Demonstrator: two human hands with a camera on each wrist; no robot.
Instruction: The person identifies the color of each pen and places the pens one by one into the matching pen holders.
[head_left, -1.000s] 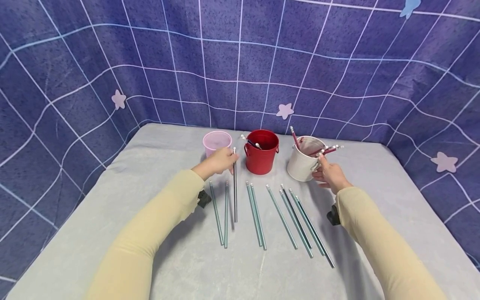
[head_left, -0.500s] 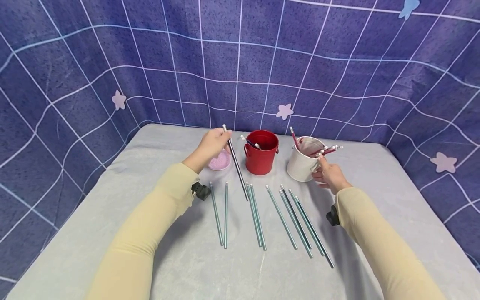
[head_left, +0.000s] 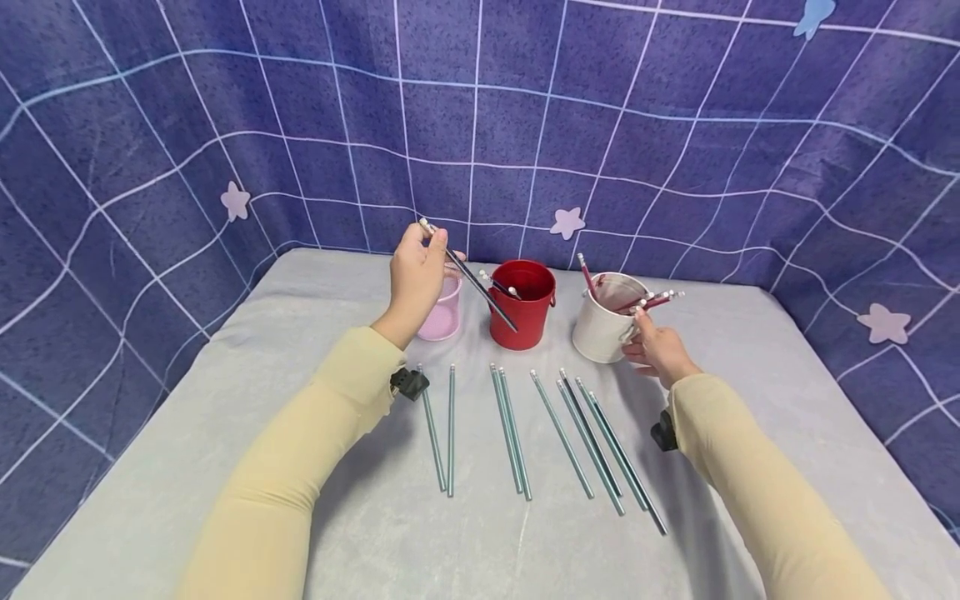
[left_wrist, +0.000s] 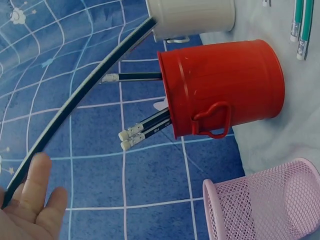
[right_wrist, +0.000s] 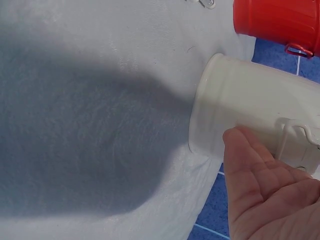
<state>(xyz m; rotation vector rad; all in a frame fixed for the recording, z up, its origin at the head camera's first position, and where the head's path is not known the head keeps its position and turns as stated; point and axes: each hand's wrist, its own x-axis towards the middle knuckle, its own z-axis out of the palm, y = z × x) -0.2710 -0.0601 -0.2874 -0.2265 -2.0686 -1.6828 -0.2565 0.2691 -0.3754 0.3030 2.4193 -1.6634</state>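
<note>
A dark pencil (head_left: 480, 287) with a white eraser is pinched near its eraser end by my left hand (head_left: 417, 275). It slants down to the right, its lower end in front of the red bucket (head_left: 519, 321). Just below that hand stands a pink mesh cup (head_left: 442, 320), partly hidden by it. Dark pencils (left_wrist: 147, 127) lean out of the red bucket. My right hand (head_left: 662, 348) holds the white bucket (head_left: 597, 335) by its right side, fingers along the wall near the handle (right_wrist: 285, 137). Maroon pencils (head_left: 588, 275) stick out of the white bucket.
Several teal and dark pencils lie on the grey cloth in front of the containers, among them a teal pencil (head_left: 452, 429) at left and a dark pencil (head_left: 630, 467) at right. A blue gridded curtain (head_left: 337, 125) rises behind the table (head_left: 360, 533).
My left hand has lifted the dark pencil up and slightly left, tilting it from near vertical to a slant toward the red bucket. My right hand stays at the white bucket.
</note>
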